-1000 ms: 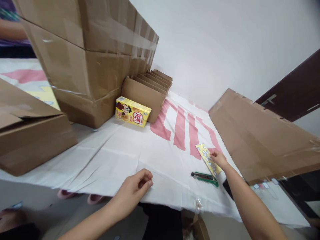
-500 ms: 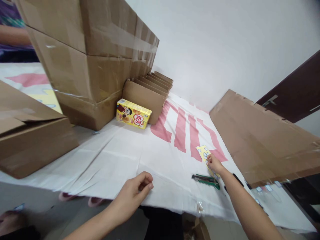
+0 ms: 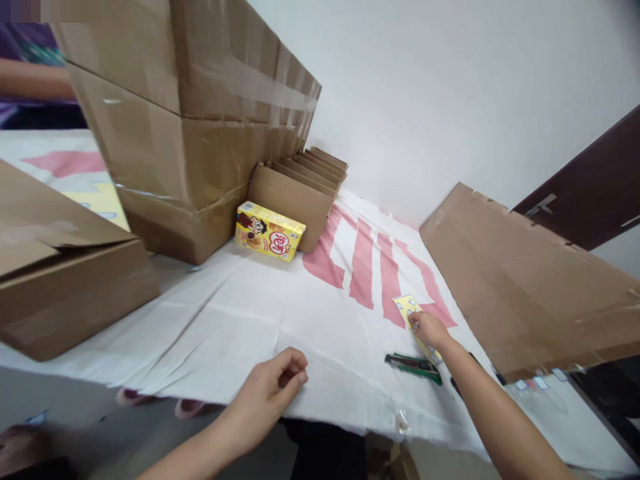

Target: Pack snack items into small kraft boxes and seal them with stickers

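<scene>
My right hand (image 3: 429, 328) is over a narrow yellow sheet with small blue-edged white stickers (image 3: 404, 305) on the cloth. Its thumb and fingertips are pinched together at the sheet; what is between them is too small to make out. My left hand (image 3: 280, 380) hovers at the near edge, fingers loosely curled, thumb a little apart, holding nothing. A green utility knife (image 3: 414, 368) lies on the cloth between my hands, close to the sheet. Farther back, a yellow snack box with red lettering (image 3: 270, 232) leans near a cardboard holder with several dividers (image 3: 290, 203).
Stacked cardboard boxes (image 3: 215, 153) rise at the back left, with an open-flapped carton (image 3: 80, 293) before them. A cardboard panel (image 3: 520, 287) stands at right. White cloth with pink lettering (image 3: 240, 320) covers the table. Another person's arm (image 3: 35, 80) shows at far left.
The right hand's fingertips have shifted slightly along the yellow sheet, staying pinched. The left hand keeps its curled pose. The whole view has moved a little.
</scene>
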`<state>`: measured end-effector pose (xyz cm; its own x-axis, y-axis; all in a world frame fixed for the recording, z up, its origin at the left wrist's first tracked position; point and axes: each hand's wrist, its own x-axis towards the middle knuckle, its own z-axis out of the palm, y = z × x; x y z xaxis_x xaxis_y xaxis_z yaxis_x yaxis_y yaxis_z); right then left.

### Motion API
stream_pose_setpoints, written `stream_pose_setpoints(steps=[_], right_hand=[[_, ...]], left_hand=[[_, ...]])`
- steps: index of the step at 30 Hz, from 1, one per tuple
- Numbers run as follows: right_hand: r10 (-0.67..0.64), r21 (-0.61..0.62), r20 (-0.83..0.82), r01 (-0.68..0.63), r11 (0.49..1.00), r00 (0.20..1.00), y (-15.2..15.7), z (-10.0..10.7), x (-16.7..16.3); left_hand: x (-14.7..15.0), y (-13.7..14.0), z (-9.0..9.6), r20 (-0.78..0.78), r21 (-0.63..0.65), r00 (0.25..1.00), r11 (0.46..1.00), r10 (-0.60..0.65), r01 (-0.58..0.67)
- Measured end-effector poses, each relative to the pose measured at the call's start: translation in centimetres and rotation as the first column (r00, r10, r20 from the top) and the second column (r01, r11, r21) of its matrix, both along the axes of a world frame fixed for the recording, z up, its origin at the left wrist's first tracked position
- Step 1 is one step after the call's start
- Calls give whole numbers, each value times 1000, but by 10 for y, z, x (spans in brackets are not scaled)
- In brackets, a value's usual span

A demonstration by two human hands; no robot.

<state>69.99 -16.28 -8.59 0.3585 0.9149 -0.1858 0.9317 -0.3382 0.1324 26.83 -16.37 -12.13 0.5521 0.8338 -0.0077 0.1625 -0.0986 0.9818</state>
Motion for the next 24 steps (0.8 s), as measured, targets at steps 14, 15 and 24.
stream_pose_setpoints(steps=[14, 15, 24], right_hand=[[116, -125, -4, -116, 985, 993, 21, 8, 8], [121, -130, -5, -121, 984, 993, 22, 8, 7], [176, -158, -6, -175, 972, 984, 25, 11, 4]], left_hand=[[-1, 0, 0, -17, -3, 1000, 1000, -13, 13], [-1, 0, 0, -17, -5, 1000, 1000, -12, 12], [0, 1, -5, -28, -1, 999, 999, -35, 35]])
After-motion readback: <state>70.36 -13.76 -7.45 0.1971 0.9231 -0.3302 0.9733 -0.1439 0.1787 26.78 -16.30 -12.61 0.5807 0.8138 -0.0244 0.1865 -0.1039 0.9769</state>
